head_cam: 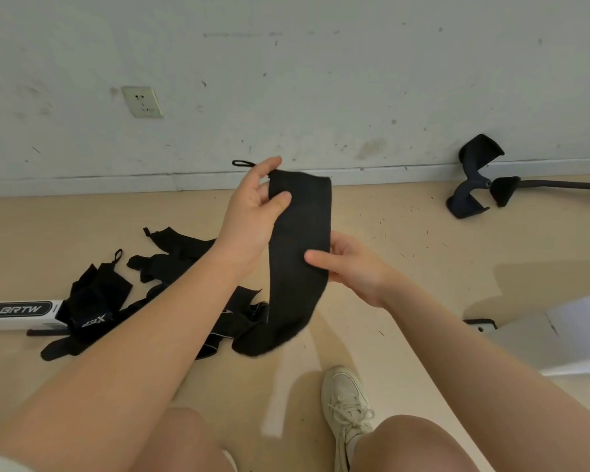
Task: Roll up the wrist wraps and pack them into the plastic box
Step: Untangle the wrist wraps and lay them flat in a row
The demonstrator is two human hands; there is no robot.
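A long black wrist wrap [298,240] hangs upright in front of me, its lower end trailing on the floor. My left hand [252,212] pinches the wrap's top left corner between thumb and fingers, and the thin thumb loop [243,163] sticks out beyond the fingers. My right hand [346,264] grips the wrap's right edge lower down, thumb across the front. More black wraps [171,257] lie tangled on the floor to the left. A pale translucent box [566,335] shows at the right edge.
A white "BRTW" box [17,313] lies at the far left with wraps draped over its end. A black handle-and-strap piece [474,178] rests by the wall at the right. My white sneaker [346,403] and knees fill the bottom. A wall socket [142,101] sits at upper left.
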